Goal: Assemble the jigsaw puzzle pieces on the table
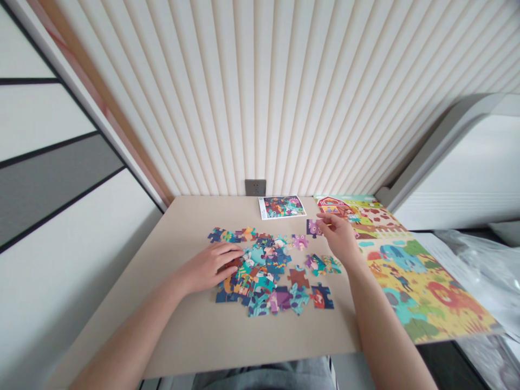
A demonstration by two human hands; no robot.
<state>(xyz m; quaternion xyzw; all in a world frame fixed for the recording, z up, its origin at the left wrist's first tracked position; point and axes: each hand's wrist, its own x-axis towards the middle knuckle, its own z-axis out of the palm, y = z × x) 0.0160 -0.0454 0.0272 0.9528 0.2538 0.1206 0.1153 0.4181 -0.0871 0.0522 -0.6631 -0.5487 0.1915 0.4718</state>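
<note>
My right hand (336,234) pinches a purple puzzle piece (313,227) with pink round shapes, at the right of the table near the back. My left hand (214,264) lies with its fingers apart over the left side of a heap of puzzle pieces (260,284); its fingertips touch the heap and hide part of it. Close by the heap's right side lie a brown piece (299,277), a dark blue piece with a red figure (322,297) and a few teal and purple pieces (323,264). A pink-purple piece (299,241) sits between the heap and my right hand.
A picture card (283,207) of a colourful scene lies at the table's back edge, below a wall socket (255,187). On the right are a farm puzzle (377,215) and an animal puzzle (426,287). Clear plastic wrapping (483,265) is beside the beige table (182,336).
</note>
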